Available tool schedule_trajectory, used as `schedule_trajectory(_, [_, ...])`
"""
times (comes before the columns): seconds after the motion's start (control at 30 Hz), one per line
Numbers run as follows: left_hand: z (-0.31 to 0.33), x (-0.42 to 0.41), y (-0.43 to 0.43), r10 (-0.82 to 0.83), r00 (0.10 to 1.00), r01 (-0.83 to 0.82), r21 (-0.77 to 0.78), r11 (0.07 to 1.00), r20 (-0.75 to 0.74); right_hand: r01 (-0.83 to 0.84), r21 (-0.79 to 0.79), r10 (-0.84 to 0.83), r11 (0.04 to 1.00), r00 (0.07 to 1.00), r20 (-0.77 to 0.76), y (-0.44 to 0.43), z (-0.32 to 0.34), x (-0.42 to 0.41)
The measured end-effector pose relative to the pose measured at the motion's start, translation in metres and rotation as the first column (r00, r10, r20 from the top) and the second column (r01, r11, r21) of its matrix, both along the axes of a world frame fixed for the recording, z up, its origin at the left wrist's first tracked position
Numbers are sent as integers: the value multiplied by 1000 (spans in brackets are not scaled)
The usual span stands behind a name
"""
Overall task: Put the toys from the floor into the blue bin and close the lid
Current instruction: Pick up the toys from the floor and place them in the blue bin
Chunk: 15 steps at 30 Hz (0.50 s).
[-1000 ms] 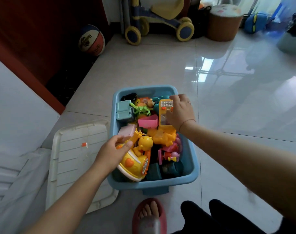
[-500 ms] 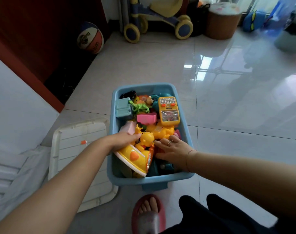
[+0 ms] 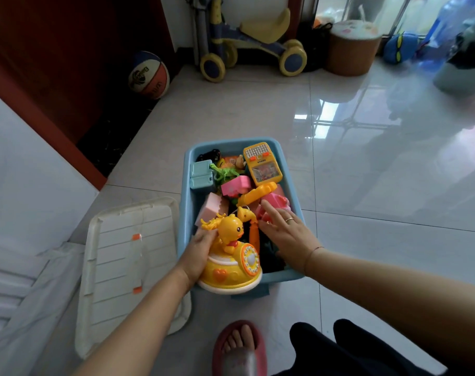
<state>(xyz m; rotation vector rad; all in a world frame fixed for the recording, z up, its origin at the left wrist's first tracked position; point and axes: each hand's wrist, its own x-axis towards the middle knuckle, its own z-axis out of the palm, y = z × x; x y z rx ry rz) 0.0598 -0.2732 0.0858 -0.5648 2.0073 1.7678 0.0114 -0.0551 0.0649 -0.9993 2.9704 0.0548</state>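
The blue bin (image 3: 232,145) stands on the tiled floor, heaped with several plastic toys. My left hand (image 3: 199,252) grips a yellow duck telephone toy (image 3: 232,263) that sits tilted over the bin's near left corner. With its fingers spread, my right hand (image 3: 286,234) rests on the pink toys (image 3: 275,202) in the bin's near right part and holds nothing. A yellow toy phone (image 3: 262,164) lies on top at the far end. The bin's white lid (image 3: 122,256) lies flat on the floor, just left of the bin.
A basketball (image 3: 148,75) rests by the red wall at the far left. A yellow and blue ride-on toy (image 3: 251,47) and a brown round stool (image 3: 351,47) stand at the back. My sandalled foot (image 3: 239,348) is just in front of the bin. White fabric (image 3: 19,294) lies at the left.
My left hand has pulled the duck telephone upright toward the bin's near left corner. My right hand came back from the far yellow phone to the near pink toys.
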Motion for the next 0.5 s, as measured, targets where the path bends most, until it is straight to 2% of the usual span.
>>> schedule_trajectory(0.1, [-3, -4, 7, 90, 984, -119, -188, 975, -154, 6, -27, 0, 1000, 976, 216, 4, 2, -3])
schedule_trajectory(0.17, [-2, -10, 8, 151, 968, -208, -302, 931, -201, 121, -178, -56, 977, 942, 331, -2, 2, 0])
schedule_trajectory(0.27, [-3, -25, 5, 231, 959, -279, -393, 876, -166, 351, -465, -241, 813, 929, 281, -23, 9, 4])
schedule_trajectory(0.33, [-5, -39, -1, 142, 980, -192, -492, 849, -137, 437, -565, -297, 700, 897, 326, -38, 18, 1])
schedule_trajectory(0.37, [-5, -46, -2, 48, 992, -106, -555, 825, -119, 466, -574, -255, 674, 875, 411, -44, 22, 1])
schedule_trajectory(0.43, [-4, -59, -5, -70, 996, 20, -589, 808, -62, 462, -527, -122, 714, 822, 556, -54, 25, 4])
schedule_trajectory(0.47, [-1, -63, -7, -81, 996, 46, -548, 835, -40, 419, -480, -103, 770, 825, 555, -57, 25, 6])
schedule_trajectory(0.5, [3, -64, -8, -48, 998, 27, -438, 899, -36, 373, -415, -115, 830, 842, 527, -60, 23, 10])
